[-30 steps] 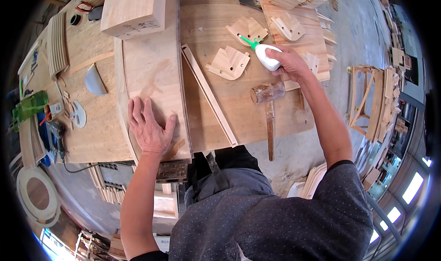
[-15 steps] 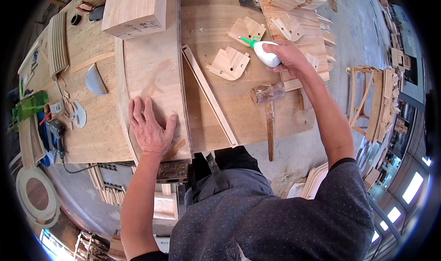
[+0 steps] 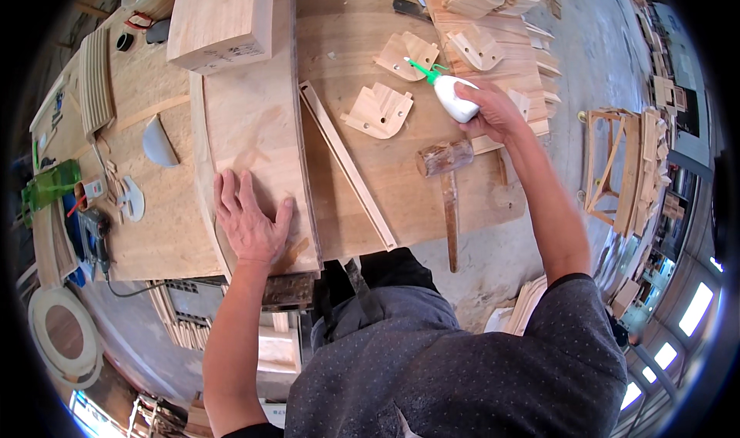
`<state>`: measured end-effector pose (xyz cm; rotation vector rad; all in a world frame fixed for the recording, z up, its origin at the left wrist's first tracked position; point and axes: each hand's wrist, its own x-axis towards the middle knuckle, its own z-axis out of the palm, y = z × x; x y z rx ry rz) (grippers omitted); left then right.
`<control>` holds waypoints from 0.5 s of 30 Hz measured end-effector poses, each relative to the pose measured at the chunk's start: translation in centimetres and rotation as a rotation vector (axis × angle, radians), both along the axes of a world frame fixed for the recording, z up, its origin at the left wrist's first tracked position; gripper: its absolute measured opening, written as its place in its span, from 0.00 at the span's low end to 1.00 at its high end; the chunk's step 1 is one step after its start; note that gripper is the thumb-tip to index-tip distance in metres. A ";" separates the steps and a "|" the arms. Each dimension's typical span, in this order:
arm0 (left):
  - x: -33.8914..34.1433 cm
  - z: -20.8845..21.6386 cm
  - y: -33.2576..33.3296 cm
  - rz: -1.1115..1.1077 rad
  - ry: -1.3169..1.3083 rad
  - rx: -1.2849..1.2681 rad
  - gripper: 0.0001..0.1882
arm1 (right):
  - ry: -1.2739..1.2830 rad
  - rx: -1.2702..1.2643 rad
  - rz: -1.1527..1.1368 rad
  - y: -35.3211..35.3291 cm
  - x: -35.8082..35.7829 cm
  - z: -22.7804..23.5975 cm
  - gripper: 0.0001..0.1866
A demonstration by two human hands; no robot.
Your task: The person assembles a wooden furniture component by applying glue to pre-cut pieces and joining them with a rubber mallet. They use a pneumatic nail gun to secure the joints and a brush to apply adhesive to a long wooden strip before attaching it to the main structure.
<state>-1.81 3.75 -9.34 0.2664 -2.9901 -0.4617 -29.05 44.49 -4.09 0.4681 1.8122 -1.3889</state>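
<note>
Across the wooden desk lie a mallet and notched wooden pieces. Above them, the right hand is clamped around a white bottle; the left hand rests flat, fingers spread, on a board.

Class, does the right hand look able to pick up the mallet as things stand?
Probably not: the right hand is wrapped around the white bottle, which would likely need setting down first. Otherwise the way looks free: the mallet lies close by, with nothing seen on top.
</note>
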 end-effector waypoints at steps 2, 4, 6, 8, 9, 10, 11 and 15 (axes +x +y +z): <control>0.0 0.0 0.0 -0.003 -0.002 -0.004 0.49 | 0.014 -0.040 -0.032 1.4 0.3 0.0 0.33; 0.0 0.0 0.0 -0.010 0.006 -0.004 0.49 | 0.028 -0.061 -0.067 2.4 0.4 -0.1 0.32; 0.0 0.0 0.0 -0.021 0.035 0.000 0.49 | 0.041 -0.076 -0.102 3.1 0.3 -0.4 0.31; -0.1 0.0 0.0 -0.023 0.026 -0.005 0.49 | 0.036 -0.047 -0.110 3.3 0.1 -0.7 0.31; -0.1 0.0 0.0 -0.028 0.034 -0.004 0.49 | 0.027 -0.035 -0.116 3.3 -0.1 -0.9 0.31; -0.1 0.0 0.0 -0.028 0.026 -0.008 0.49 | 0.030 -0.028 -0.109 3.2 -0.2 -1.0 0.31; -0.1 0.1 0.0 -0.030 0.028 -0.009 0.49 | 0.030 -0.018 -0.104 3.2 -0.4 -1.2 0.30; -0.1 0.1 -0.1 -0.033 0.029 -0.008 0.49 | 0.023 0.010 -0.107 3.0 -0.7 -1.4 0.29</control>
